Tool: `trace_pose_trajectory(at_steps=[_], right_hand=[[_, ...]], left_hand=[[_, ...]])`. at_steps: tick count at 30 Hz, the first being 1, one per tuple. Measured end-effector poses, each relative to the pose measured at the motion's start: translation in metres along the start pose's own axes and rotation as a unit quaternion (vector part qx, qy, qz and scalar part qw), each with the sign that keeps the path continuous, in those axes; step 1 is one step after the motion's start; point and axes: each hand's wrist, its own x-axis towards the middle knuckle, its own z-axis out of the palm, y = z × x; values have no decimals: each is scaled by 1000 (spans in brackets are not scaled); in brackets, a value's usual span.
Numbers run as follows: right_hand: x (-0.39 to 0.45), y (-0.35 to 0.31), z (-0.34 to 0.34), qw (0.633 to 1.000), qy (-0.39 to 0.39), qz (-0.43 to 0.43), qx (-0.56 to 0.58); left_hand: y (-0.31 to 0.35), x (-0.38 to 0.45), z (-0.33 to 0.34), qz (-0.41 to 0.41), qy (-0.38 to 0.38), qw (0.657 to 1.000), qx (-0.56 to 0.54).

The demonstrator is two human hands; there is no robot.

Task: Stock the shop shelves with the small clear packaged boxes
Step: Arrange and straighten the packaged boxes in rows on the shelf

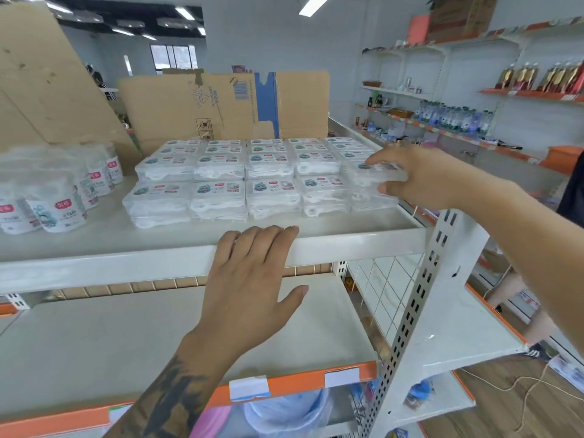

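Observation:
Small clear packaged boxes [221, 181] with green-and-red labels lie in neat stacked rows on the top white shelf [347, 245]. My right hand [420, 180] grips one clear box [376, 173] at the right end of the front rows, fingers on its top and thumb at its front edge, on top of the stack there. My left hand [252, 273] rests with straight fingers hooked over the shelf's front lip, holding nothing.
Clear round tubs [57, 197] with similar labels crowd the shelf's left side. Flattened cardboard [221, 105] stands behind the boxes. A bare lower shelf [126, 343] with an orange price strip lies below. Wall shelves [458, 121] with bottles line the right; a perforated upright [423, 279] stands nearby.

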Motion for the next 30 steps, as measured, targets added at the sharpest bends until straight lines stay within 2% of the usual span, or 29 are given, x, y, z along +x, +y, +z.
trace_pose_trajectory(at_steps=[11, 16, 20, 25, 30], right_hand=[[-4, -9, 2, 999, -34, 2, 19], [-27, -24, -2, 997, 54, -36, -42], [-66, -61, 25, 988, 89, -49, -118], [-118, -111, 76, 985, 144, -42, -84], [-176, -182, 117, 980, 191, -38, -28]], left_hand=[[4, 2, 3, -17, -21, 999, 33], [2, 2, -2, -6, -29, 999, 15], [1, -2, -7, -4, -49, 999, -3], [-8, -33, -30, -22, -51, 998, -25], [-40, -108, -67, -53, -51, 997, -29]])
